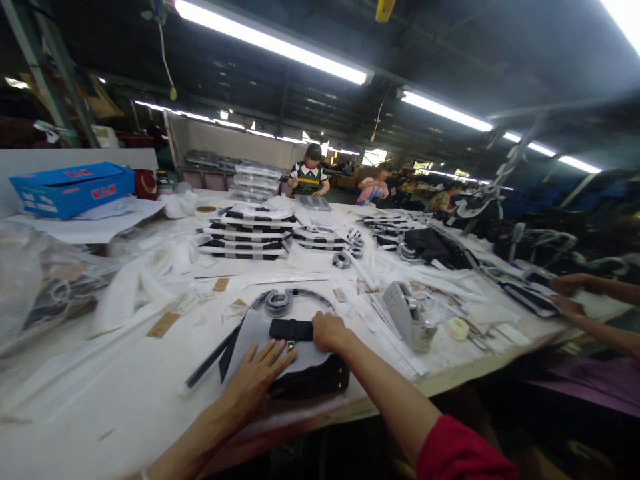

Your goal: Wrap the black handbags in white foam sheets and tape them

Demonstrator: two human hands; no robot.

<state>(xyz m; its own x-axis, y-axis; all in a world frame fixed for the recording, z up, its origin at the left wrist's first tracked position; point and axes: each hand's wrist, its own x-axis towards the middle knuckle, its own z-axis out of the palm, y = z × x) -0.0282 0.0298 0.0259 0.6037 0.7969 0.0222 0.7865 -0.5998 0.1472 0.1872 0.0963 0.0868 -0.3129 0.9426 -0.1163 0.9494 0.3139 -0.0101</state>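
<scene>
A black bag point(313, 380) lies at the near edge of the white worktable point(100, 400), with a grey-white sheet point(255, 337) laid over its top. My left hand point(257, 377) rests flat on that sheet, fingers spread. My right hand point(327, 331) is closed over the end of the bag's black flap point(291, 329), beside a small metal clasp. A coiled grey strap point(279, 301) and a long dark strap point(213, 357) lie just beyond and to the left.
Stacks of black-and-white bags point(250, 233) fill the table's middle. A blue box point(73, 189) stands far left, plastic bags point(45, 280) near left, a grey tool point(407, 317) and tape roll point(457, 328) to the right. A co-worker's hands point(567, 293) reach in at right; other people work behind.
</scene>
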